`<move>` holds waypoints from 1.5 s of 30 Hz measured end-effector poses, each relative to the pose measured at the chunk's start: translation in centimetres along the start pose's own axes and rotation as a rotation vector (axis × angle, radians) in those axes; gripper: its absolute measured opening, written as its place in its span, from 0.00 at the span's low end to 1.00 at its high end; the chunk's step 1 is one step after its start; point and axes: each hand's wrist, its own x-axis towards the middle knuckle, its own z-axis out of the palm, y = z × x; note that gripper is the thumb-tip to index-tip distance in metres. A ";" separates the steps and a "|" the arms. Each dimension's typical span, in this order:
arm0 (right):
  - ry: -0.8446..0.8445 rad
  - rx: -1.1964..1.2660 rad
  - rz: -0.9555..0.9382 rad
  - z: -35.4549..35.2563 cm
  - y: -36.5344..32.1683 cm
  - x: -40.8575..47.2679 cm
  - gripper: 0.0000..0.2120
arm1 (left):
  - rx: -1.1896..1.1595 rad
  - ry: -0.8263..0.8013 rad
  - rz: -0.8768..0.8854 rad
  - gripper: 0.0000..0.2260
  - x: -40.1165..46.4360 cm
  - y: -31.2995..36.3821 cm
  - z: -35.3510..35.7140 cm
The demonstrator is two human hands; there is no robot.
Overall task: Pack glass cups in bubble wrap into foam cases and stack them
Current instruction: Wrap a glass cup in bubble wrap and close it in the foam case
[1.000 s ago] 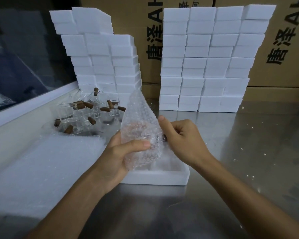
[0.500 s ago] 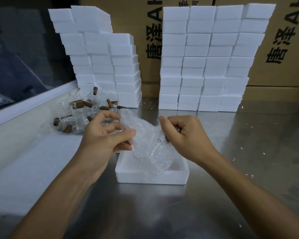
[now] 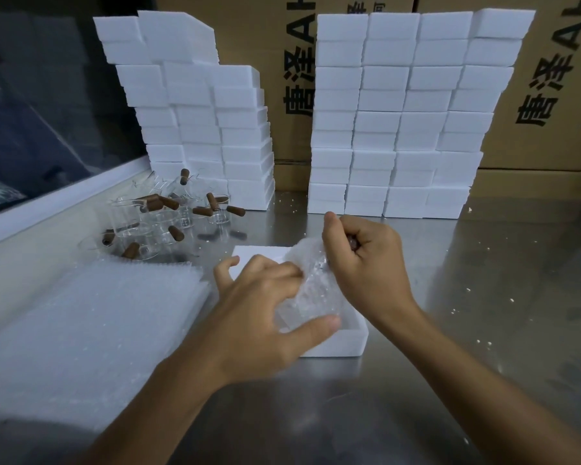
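The wrapped cup [image 3: 311,290] lies in the open foam case [image 3: 356,337], between the hands: the left hand [image 3: 265,310] grips its near side, the right hand [image 3: 363,263] pinches the wrap's far end. Likely light, fragile glass under soft, slippery wrap, so hold it around the padded body rather than by loose film.

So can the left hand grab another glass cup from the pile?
Probably not yet. The left hand is busy pressing the bubble-wrapped cup into the foam case. Once free, nothing blocks its way to the glass cups.
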 end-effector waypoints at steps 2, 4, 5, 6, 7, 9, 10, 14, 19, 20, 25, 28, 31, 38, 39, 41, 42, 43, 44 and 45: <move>0.003 0.000 0.000 0.2 -0.2 -0.2 0.23 | -0.024 -0.014 0.021 0.06 0.0 0.0 0.6; -0.002 0.009 0.015 0.2 -0.2 -0.2 0.23 | -0.140 -0.025 0.027 0.08 0.1 0.0 0.8; -0.001 0.036 0.037 0.2 -0.3 -0.1 0.24 | -0.187 -0.007 0.028 0.07 0.1 0.1 0.8; 0.010 0.090 0.076 0.1 -0.3 0.0 0.24 | -0.217 0.069 0.040 0.06 0.2 0.2 0.7; 0.028 0.169 0.131 0.0 -0.3 0.2 0.24 | -0.230 0.186 0.049 0.05 0.2 0.2 0.7; 0.036 0.318 0.238 -0.1 -0.5 0.4 0.24 | -0.271 0.434 0.028 0.18 0.4 0.1 0.9; 0.012 0.364 0.266 -0.1 -0.7 0.4 0.24 | -0.380 0.501 -0.024 0.24 0.6 0.1 0.9; -0.136 0.484 0.344 0.3 -1.0 0.0 0.19 | -0.714 0.467 -0.187 0.24 0.8 0.1 0.7; -0.151 0.554 0.443 -0.2 -1.1 0.2 0.04 | -0.531 0.433 -0.132 0.15 0.6 -1.0 0.5; -0.178 0.530 0.409 -0.2 -1.1 0.1 0.06 | -0.532 0.404 -0.117 0.15 0.6 -1.0 0.6; -0.339 0.320 0.142 0.2 -1.5 -0.3 0.05 | -0.493 0.391 -0.139 0.23 0.3 -1.0 0.5; -0.425 0.232 0.017 0.7 -2.0 -0.9 0.08 | -0.426 0.400 -0.157 0.32 0.3 -1.2 0.4; -0.537 0.129 -0.132 1.5 -2.7 -1.9 0.22 | -0.326 0.373 -0.140 0.38 0.3 -1.6 0.4; -0.540 0.127 -0.143 1.5 -2.2 -2.2 0.16 | -0.355 0.416 -0.077 0.18 0.3 -1.0 -0.2; -0.485 0.160 -0.143 1.5 -2.3 -2.3 0.12 | -0.380 0.428 -0.078 0.18 0.4 -1.0 -0.2; -0.373 0.185 -0.197 1.6 -2.5 -2.4 0.06 | -0.388 0.451 -0.081 0.18 0.7 -1.5 -0.5; -0.337 0.170 -0.235 1.6 -2.4 -2.3 0.08 | -0.383 0.471 -0.086 0.18 0.7 -1.9 -0.7; -0.330 0.149 -0.264 1.5 -2.2 -2.2 0.12 | -0.395 0.496 -0.105 0.17 0.7 -2.3 -0.9; -0.354 0.123 -0.281 1.4 -2.0 -2.1 0.16 | -0.436 0.515 -0.139 0.17 0.7 -2.7 -1.1; -0.402 0.089 -0.287 1.2 -1.9 -1.9 0.21 | -0.499 0.514 -0.188 0.17 0.7 -2.9 -1.3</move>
